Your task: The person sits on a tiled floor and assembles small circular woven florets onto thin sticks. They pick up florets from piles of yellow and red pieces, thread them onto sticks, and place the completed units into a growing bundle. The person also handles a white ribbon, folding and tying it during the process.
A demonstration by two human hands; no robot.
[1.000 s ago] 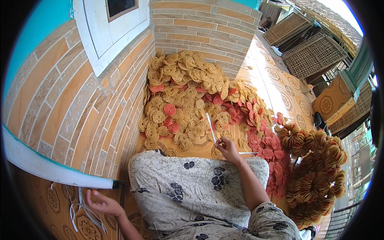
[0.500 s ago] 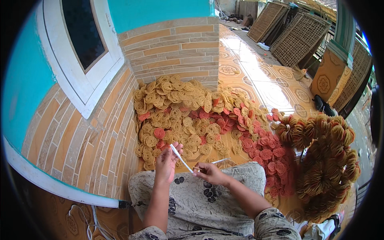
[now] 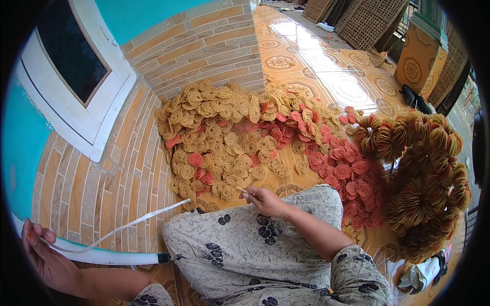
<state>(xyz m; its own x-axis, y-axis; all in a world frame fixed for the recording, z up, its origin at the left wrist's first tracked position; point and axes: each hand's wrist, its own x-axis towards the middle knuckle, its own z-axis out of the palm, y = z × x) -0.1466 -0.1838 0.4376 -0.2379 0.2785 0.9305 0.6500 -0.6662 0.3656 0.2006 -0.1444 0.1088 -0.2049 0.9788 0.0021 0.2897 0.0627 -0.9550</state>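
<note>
A thin, glossy white strip (image 3: 138, 221) curves loosely from the left hand (image 3: 48, 257), whose fingers grasp one end, to a tip near the tan, lacy discs (image 3: 224, 190). The right hand (image 3: 268, 202) pinches a slim, pale stick (image 3: 242, 189).

Tiled house porch (image 3: 357, 74) with brick-patterned wall (image 3: 209, 46)

tiled floor (image 3: 357, 57) under tan and red rosettes (image 3: 266, 143)
</note>
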